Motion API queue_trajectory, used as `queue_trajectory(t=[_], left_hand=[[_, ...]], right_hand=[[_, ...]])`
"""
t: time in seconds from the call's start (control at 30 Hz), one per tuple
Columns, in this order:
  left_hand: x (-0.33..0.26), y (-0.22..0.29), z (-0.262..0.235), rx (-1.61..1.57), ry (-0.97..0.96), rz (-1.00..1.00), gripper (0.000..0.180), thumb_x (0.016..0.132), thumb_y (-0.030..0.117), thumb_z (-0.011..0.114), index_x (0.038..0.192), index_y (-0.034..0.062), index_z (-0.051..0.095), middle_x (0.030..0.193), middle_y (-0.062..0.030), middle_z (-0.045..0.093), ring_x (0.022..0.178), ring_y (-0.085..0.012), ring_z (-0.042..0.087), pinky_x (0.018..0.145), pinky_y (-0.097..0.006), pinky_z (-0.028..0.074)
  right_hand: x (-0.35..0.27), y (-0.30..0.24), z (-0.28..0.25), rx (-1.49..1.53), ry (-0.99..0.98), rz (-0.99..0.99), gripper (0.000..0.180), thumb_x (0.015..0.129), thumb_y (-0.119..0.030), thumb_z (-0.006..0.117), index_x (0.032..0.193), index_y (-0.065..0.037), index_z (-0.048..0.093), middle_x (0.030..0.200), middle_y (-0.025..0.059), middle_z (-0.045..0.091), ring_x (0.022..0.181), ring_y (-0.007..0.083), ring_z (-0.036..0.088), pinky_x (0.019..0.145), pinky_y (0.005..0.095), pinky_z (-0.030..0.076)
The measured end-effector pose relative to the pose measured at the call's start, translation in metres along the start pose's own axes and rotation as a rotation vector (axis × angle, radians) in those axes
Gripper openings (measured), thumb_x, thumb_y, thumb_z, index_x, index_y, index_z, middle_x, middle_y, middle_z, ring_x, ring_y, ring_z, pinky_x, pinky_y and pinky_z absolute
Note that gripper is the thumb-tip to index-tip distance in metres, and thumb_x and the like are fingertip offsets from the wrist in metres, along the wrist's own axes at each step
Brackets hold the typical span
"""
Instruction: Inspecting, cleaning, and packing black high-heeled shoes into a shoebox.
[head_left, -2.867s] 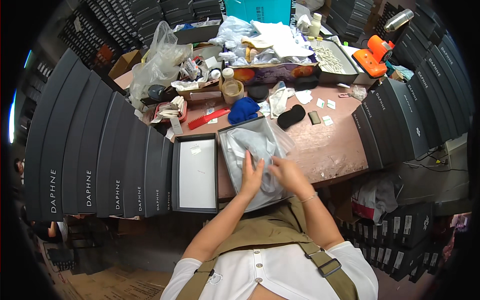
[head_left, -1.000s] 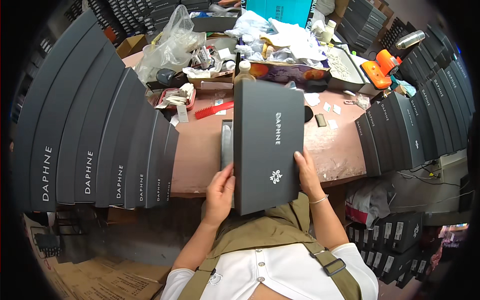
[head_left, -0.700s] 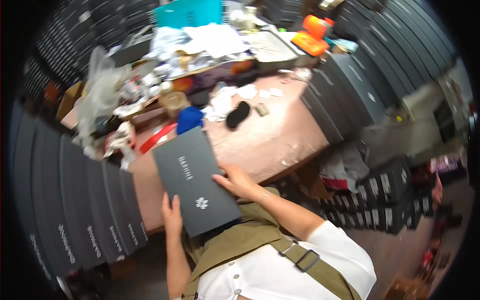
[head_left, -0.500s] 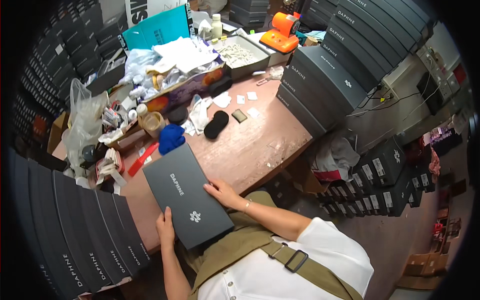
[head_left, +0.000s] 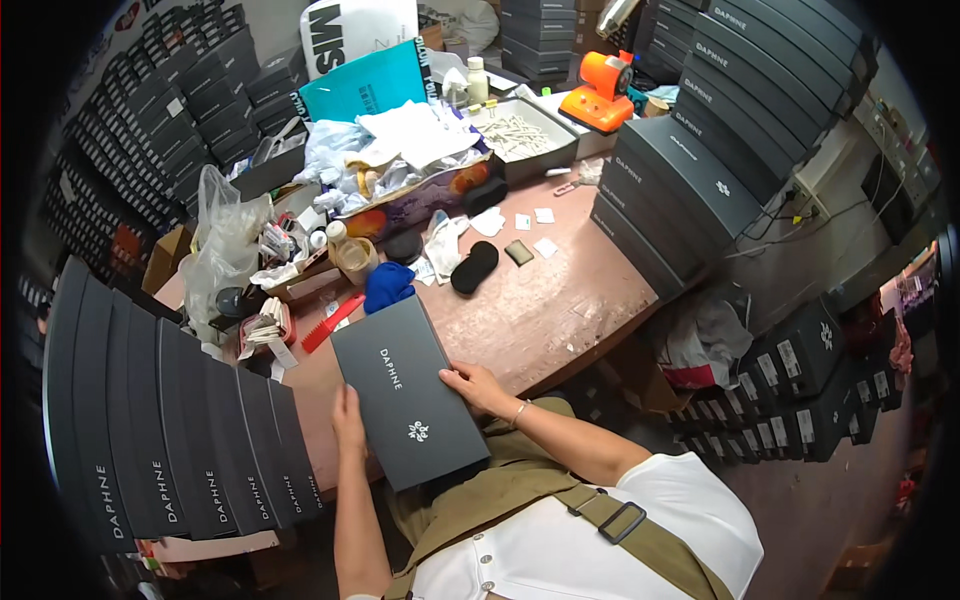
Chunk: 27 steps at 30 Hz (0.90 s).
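A closed dark grey shoe box [head_left: 405, 365] lies tilted at the near edge of the table, its near end over my lap. My left hand [head_left: 349, 422] holds its left long side, fingers pointing away from me. On the opposite side my right hand [head_left: 478, 388] grips the edge, thumb lying on the lid. Just beyond the box's far end are a crumpled blue cloth [head_left: 388, 287] and a red comb-like strip [head_left: 332, 323]. A black oval pad [head_left: 475, 268] rests farther along the table.
Tall stacks of matching boxes rise at the left [head_left: 180, 420] and right [head_left: 690, 185]. Behind sit a carton of white papers [head_left: 420, 195], a tray of small white sticks [head_left: 515, 135] and an orange device [head_left: 600, 92]. Several small white cards [head_left: 523, 221] are scattered on the pink table [head_left: 560, 310].
My view has swung left, so the whole scene appears shifted rightward. Both hands stay on the shoe box, the left one slightly farther up its side.
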<state>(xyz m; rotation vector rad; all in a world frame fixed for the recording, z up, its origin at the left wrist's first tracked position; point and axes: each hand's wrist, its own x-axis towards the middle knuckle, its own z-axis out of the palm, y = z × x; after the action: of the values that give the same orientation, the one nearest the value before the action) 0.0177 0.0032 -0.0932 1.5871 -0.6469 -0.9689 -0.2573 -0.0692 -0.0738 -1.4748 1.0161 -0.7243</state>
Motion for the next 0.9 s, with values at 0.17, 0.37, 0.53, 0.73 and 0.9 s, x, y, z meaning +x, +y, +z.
queue_trajectory(t=[0.17,0.37,0.53,0.73,0.9], left_hand=[[0.108,0.019,-0.008,-0.290,-0.128,0.152,0.047,0.098,0.041,0.048,0.130,0.0076,0.050,0.127,-0.0032,0.054,0.120,-0.0155,0.047,0.103,-0.033,0.035],[0.067,0.053,0.036,-0.435,-0.773,0.103,0.056,0.100,0.048,0.032,0.121,-0.0004,0.053,0.109,-0.0117,0.061,0.098,-0.0214,0.060,0.086,-0.031,0.048],[0.075,-0.018,0.016,0.021,-0.121,0.056,0.050,0.101,0.041,0.036,0.123,-0.0022,0.050,0.109,-0.0129,0.060,0.098,-0.0209,0.059,0.084,-0.031,0.049],[-0.093,-0.007,0.033,-0.273,-0.167,-0.087,0.055,0.097,0.045,0.043,0.127,-0.0011,0.047,0.122,-0.0148,0.054,0.107,-0.0237,0.057,0.091,-0.036,0.048],[-0.154,0.001,0.049,-0.532,-0.206,-0.468,0.051,0.096,0.040,0.045,0.129,0.0009,0.045,0.122,-0.0127,0.055,0.112,-0.0250,0.055,0.095,-0.039,0.045]], right_hand=[[0.010,0.010,0.005,0.043,-0.010,0.084,0.063,0.087,-0.046,0.062,0.120,0.007,0.057,0.105,0.0211,0.067,0.094,0.0255,0.066,0.082,0.0326,0.051],[-0.010,0.005,-0.001,-0.064,0.122,0.053,0.065,0.086,-0.049,0.060,0.120,0.007,0.057,0.112,0.0242,0.063,0.102,0.0316,0.063,0.089,0.0352,0.047],[-0.009,0.001,-0.021,-0.066,0.061,0.091,0.053,0.086,-0.047,0.059,0.101,0.003,0.064,0.080,0.0205,0.063,0.073,0.0287,0.062,0.068,0.0379,0.048],[-0.044,0.015,-0.040,-0.269,-0.420,0.160,0.064,0.087,-0.053,0.057,0.115,0.004,0.061,0.109,0.0257,0.060,0.107,0.0348,0.057,0.093,0.0363,0.043],[-0.123,0.004,-0.033,0.120,-0.195,0.227,0.082,0.090,-0.045,0.059,0.148,-0.002,0.021,0.145,0.0211,0.036,0.136,0.0285,0.032,0.112,0.0347,0.026]])
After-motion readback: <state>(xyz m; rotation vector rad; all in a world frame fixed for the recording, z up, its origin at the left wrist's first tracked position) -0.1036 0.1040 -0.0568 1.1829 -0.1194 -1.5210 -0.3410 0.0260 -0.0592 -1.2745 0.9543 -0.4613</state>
